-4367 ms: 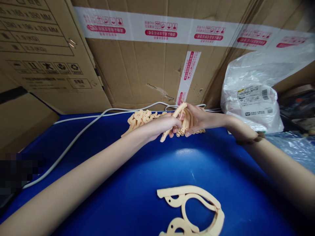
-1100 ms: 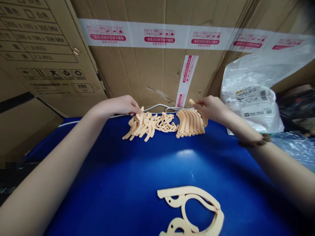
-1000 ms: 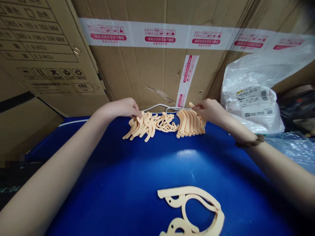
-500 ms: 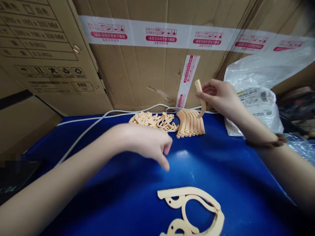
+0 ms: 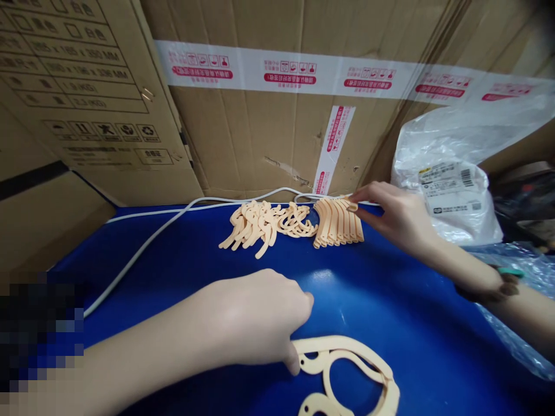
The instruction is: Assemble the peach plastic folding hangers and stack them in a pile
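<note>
A beige plastic folding hanger [image 5: 349,345], made of curved arms around a ring-like middle, lies at the front and is cut off by the lower edge. My left hand [image 5: 260,318] is closed around its left end, thumb on the near side; the other fingertips are hidden. My right hand [image 5: 396,216] pinches a curved beige hanger arm [image 5: 353,206], seen almost end-on, at the back of a neat row of like arms [image 5: 338,225]. Left of that row are a heap of small curved hooked pieces [image 5: 254,222] and a pile of thin curved pieces [image 5: 295,221].
All this rests on a blue tabletop [image 5: 208,260]. Behind it stand cardboard boxes [image 5: 243,133], with a white cable [image 5: 165,216] along their foot. A white plastic bag [image 5: 455,202] and clear plastic wrap [image 5: 520,323] lie at the right.
My left hand has come down and nearer, onto the hanger's end. My right hand has lowered the curved arm from above the row to its back edge, and the arm has tilted.
</note>
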{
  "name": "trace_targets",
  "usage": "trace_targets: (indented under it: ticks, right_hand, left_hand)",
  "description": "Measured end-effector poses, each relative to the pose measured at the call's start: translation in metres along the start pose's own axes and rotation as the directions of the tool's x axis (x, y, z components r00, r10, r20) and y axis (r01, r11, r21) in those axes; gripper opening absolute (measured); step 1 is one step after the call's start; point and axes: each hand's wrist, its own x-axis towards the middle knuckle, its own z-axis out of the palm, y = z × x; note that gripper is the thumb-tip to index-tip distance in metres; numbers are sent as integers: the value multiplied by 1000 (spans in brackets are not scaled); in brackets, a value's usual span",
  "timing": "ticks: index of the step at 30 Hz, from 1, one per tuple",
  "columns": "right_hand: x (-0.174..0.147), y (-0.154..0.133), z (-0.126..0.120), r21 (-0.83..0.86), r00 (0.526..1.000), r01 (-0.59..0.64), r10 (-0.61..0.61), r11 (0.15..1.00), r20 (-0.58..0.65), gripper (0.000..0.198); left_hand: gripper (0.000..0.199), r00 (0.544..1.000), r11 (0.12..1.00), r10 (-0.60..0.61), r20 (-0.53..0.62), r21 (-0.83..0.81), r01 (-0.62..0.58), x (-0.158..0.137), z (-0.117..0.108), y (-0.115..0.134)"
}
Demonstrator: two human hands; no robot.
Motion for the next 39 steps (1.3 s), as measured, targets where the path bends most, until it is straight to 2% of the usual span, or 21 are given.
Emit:
trace_targets:
  ticks: [3,7,14,18,25,29,33,35,37,38,39]
  right_hand:
    - [-12,-1,7,-49,992,70,-65,996,107,8]
    - [-23,2,15,14,977,95,-96,995,192,18]
    - [-25,4,18,175,960,-15,-35,985,278,24]
    - [-25,3,19,227,958,-32,-36,973,286,25]
    - [-25,2,21,227,953,-49,-22,973,301,25]
    - [-22,-2,19,192,954,-40,-19,981,300,26]
    - [-11,-24,2,137,967,-57,20,989,256,25]
    - [-5,-44,-12,141,963,-78,38,987,266,26]
    - [1,-63,-24,168,936,-107,42,980,349,28]
    - [3,-71,-28,199,916,-129,40,972,399,29]
    - [4,-77,-30,240,891,-157,32,958,453,30]
  left_hand:
    - [32,1000,1000,-2,-3,15,2,-2,2,5]
    - [29,999,1000,-8,33,4,8,-4,1,9]
    - [24,996,996,84,1,7,-84,2,4,8]
    - [19,993,993,115,-11,26,-115,5,6,6]
    - [19,997,997,81,4,-6,-81,4,1,7]
    - [33,991,993,115,-63,-20,-117,10,7,9]
    - [30,978,986,168,-122,8,-169,17,10,5]
    - [25,980,980,155,-129,-103,-168,21,7,-3]
    - [20,988,926,115,-108,-350,-146,26,2,-13]
    - [19,990,851,103,-98,-507,-139,29,0,-19]
    - [20,989,740,101,-104,-657,-145,31,-2,-25]
